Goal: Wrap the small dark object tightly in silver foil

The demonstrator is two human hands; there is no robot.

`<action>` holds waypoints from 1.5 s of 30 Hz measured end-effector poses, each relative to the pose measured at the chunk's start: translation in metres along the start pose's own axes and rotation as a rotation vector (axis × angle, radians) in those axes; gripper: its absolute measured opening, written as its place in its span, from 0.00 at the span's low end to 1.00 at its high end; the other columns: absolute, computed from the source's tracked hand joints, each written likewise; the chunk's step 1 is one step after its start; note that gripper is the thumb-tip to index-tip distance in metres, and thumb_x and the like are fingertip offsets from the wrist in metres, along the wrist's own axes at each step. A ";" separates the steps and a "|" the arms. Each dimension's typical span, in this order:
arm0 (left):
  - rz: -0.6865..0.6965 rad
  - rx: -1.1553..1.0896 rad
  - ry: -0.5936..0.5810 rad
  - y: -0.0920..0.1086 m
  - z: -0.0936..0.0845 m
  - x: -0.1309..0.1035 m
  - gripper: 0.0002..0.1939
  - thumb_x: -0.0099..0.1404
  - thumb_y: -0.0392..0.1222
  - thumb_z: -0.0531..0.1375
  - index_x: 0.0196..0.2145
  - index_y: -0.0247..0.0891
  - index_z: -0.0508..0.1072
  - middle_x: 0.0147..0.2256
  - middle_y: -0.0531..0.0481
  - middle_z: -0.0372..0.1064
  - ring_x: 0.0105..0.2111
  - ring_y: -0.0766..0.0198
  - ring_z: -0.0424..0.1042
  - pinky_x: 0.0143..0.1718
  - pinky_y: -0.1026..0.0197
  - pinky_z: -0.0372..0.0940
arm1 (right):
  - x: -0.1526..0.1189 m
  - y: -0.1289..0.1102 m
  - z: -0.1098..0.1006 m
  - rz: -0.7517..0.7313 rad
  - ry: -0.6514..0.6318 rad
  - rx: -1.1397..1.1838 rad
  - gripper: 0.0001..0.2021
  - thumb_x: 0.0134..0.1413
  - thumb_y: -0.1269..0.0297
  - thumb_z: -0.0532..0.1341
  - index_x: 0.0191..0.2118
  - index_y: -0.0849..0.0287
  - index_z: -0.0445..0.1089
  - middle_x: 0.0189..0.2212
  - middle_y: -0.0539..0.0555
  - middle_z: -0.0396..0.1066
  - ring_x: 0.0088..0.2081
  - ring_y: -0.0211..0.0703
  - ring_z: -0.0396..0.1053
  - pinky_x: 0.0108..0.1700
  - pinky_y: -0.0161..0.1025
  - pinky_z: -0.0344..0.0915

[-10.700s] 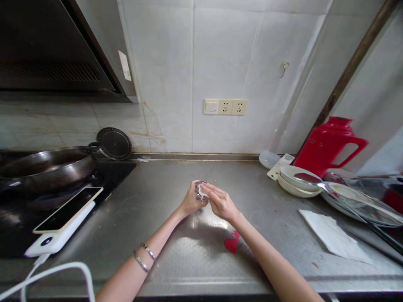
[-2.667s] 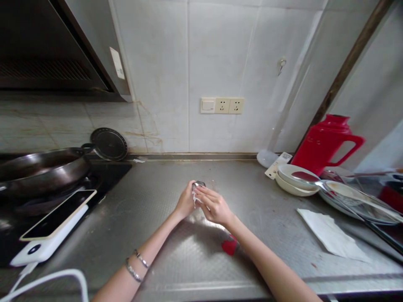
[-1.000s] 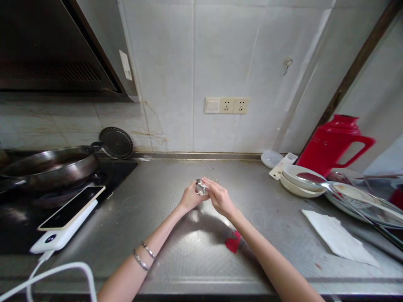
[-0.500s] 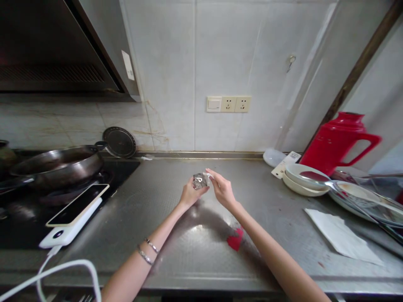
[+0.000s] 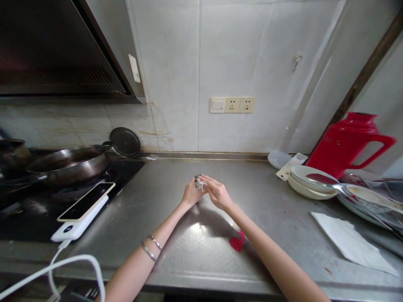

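Note:
Above the middle of the steel counter (image 5: 166, 172), my two hands meet around a small, shiny, see-through object (image 5: 198, 182) with greyish and white crinkled parts, perhaps wrapped in clear film. My left hand (image 5: 190, 194) is wrapped round it from the left. My right hand (image 5: 219, 194) comes from the right, its fingers pressed together over the object's top and near side, hiding much of it. What exactly the object is, I cannot make out. A torn red scrap (image 5: 237, 241) lies on the counter below my right forearm.
At left, a pan (image 5: 75, 163) sits on the black stove beside a phone (image 5: 88, 202) on a white power bank (image 5: 78, 222) with a cable. At right are a red thermos (image 5: 343, 144), stacked bowls (image 5: 310, 191), plates and a white paper napkin (image 5: 349, 241).
My right fingers have moved left and closed over the object, covering more of it. The whole view has shifted slightly, with the surroundings appearing farther right.

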State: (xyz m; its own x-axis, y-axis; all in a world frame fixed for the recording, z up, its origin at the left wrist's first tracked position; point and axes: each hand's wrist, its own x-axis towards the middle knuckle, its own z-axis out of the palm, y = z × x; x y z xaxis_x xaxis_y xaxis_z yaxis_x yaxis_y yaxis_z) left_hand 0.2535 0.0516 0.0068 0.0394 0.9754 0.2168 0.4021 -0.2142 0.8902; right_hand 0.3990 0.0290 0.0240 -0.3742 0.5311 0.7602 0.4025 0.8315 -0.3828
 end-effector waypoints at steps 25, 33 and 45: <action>-0.015 -0.040 -0.128 0.004 0.010 -0.016 0.23 0.49 0.48 0.66 0.40 0.36 0.67 0.26 0.55 0.69 0.16 0.70 0.66 0.12 0.70 0.59 | -0.001 -0.001 -0.008 0.074 0.006 -0.005 0.16 0.62 0.67 0.50 0.50 0.58 0.70 0.47 0.59 0.73 0.50 0.47 0.70 0.51 0.46 0.68; 0.025 -0.049 -0.120 0.004 0.003 -0.012 0.23 0.50 0.48 0.65 0.42 0.36 0.67 0.30 0.50 0.71 0.20 0.67 0.69 0.14 0.69 0.60 | 0.001 -0.017 -0.024 0.005 -0.072 0.014 0.15 0.62 0.65 0.50 0.46 0.56 0.72 0.40 0.56 0.76 0.42 0.44 0.74 0.44 0.38 0.69; 0.203 -0.017 -0.192 0.013 -0.002 -0.017 0.29 0.47 0.50 0.67 0.43 0.33 0.68 0.29 0.51 0.71 0.27 0.67 0.68 0.27 0.67 0.61 | 0.002 -0.002 -0.018 0.235 0.076 0.004 0.16 0.64 0.61 0.49 0.48 0.58 0.71 0.41 0.55 0.76 0.38 0.43 0.75 0.39 0.36 0.70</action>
State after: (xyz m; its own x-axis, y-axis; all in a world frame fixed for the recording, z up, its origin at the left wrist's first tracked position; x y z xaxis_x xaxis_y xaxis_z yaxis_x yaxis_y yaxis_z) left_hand 0.2564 0.0319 0.0158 0.2907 0.9041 0.3132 0.3534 -0.4057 0.8430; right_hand 0.4124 0.0256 0.0351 -0.2067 0.6963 0.6874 0.4673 0.6875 -0.5559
